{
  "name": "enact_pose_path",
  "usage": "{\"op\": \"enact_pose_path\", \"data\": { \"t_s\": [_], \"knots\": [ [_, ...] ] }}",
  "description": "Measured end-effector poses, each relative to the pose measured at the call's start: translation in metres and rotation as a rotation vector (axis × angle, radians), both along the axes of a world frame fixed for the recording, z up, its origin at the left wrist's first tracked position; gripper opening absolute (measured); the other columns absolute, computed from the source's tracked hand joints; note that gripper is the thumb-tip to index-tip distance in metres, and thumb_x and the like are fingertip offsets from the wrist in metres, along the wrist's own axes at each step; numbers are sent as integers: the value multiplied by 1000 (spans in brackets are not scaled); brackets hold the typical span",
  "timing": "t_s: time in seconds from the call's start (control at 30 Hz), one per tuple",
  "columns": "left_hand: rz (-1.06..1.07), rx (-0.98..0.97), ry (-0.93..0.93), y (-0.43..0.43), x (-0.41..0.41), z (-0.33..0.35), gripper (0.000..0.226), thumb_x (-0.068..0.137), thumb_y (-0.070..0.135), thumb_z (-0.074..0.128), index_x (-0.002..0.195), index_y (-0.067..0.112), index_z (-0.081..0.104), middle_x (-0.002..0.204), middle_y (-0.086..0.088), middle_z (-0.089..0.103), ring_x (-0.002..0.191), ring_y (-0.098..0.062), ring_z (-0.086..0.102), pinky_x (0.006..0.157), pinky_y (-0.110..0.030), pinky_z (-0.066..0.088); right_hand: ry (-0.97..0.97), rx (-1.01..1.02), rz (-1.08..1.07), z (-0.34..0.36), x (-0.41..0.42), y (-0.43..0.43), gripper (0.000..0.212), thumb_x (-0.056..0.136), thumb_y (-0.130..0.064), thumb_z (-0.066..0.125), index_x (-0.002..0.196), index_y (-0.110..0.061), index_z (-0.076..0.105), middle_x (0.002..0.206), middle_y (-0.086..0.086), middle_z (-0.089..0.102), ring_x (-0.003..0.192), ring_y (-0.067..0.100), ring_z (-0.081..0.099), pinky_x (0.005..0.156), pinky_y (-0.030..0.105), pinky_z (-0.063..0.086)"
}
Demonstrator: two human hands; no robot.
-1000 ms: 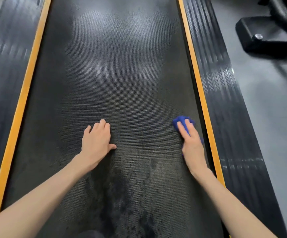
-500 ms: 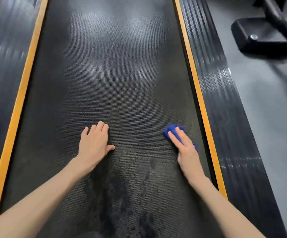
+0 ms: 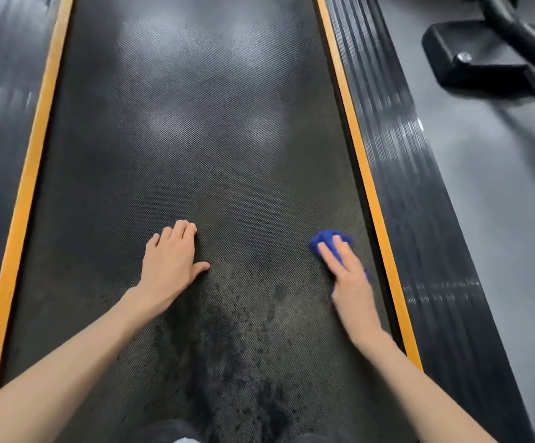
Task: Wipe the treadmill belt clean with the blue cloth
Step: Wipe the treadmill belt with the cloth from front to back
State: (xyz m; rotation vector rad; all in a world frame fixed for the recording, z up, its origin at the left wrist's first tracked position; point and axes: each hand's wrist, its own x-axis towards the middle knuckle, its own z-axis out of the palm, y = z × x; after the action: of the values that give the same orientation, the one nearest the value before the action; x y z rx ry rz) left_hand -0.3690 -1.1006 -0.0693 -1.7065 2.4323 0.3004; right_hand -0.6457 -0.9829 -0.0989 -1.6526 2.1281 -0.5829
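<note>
Currently right hand (image 3: 351, 282) presses the blue cloth (image 3: 330, 241) flat-fingered onto the treadmill belt (image 3: 212, 139) just inside the right orange stripe (image 3: 365, 174); dark speckled patch (image 3: 234, 340) lies leftward, nearer the body; left hand (image 3: 170, 263) rests flat mid-belt, holding nothing.

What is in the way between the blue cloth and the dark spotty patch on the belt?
Nothing visible. Only bare belt lies between the blue cloth, under the right hand, and the dark spotty patch. The left hand rests on the belt to the patch's left.
</note>
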Motion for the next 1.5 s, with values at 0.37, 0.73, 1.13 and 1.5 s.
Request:
{"op": "enact_pose_path", "data": {
  "t_s": [0.37, 0.73, 1.13, 1.5],
  "knots": [
    [-28, 14, 27, -4, 0, 0, 71, 64, 39, 82, 116, 1, 53, 114, -15, 53, 96, -36, 54, 81, -45, 47, -20, -59, 629, -19, 85, -27, 59, 77, 6, 35, 132, -10, 50, 143, 17, 39, 134, 29, 35, 114, 27, 16],
    [57, 263, 199, -7, 12, 3, 93, 77, 37, 72, 147, 8, 20, 154, -8, 19, 138, -27, 25, 115, -35, 18, -85, -115, 195, -17, 80, -51, 57, 77, 12, 42, 130, -8, 53, 144, 16, 39, 134, 26, 34, 115, 28, 20],
    [526, 419, -79, 29, 66, 8, 132, 68, 51, 75, 143, 7, -24, 153, -15, -22, 144, -30, -11, 115, -50, 0, -7, 11, -163, 2, 72, -177, 64, 79, 16, 41, 139, -8, 38, 154, 17, 15, 142, 30, 14, 114, 28, 10],
    [524, 359, -1, 31, 73, 2, 135, 62, 57, 76, 145, 6, -18, 155, -9, -17, 144, -27, -8, 115, -49, 1, -11, 79, 575, 6, 125, -153, 77, 74, 20, 43, 142, -15, 35, 154, 6, 13, 143, 19, 13, 110, 18, 10]
  ]
}}
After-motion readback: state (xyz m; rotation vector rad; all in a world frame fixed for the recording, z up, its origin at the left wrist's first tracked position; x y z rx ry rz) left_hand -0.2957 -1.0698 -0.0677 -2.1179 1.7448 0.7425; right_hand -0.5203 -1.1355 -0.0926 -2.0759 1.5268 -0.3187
